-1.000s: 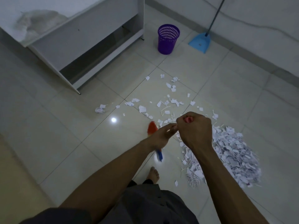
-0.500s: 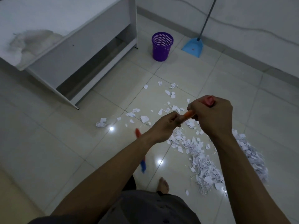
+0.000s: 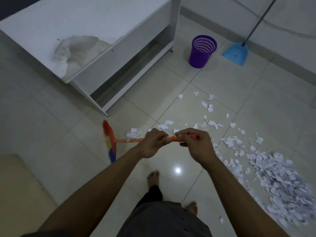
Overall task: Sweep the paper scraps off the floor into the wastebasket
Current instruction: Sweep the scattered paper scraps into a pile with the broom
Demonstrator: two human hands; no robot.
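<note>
no text, label, brand, number or sign can be read on anything in view

dustpan handle (image 3: pixel 259 20) cut off, broom (image 3: pixel 110 142) blurred

Floor (image 3: pixel 153 93): pale glossy tiles, with one bright light reflection close to the person. A dense heap of paper scraps (image 3: pixel 280 182) lies at the right, and looser scraps (image 3: pixel 210 106) trail from it toward the far wall. The purple mesh wastebasket (image 3: pixel 201 52) stands upright beyond them, near the white desk leg (image 3: pixel 177 23). A blue dustpan (image 3: pixel 236 54) rests just beside the basket, at the foot of the wall. A bare foot (image 3: pixel 153 178) is planted on the tiles.
</note>
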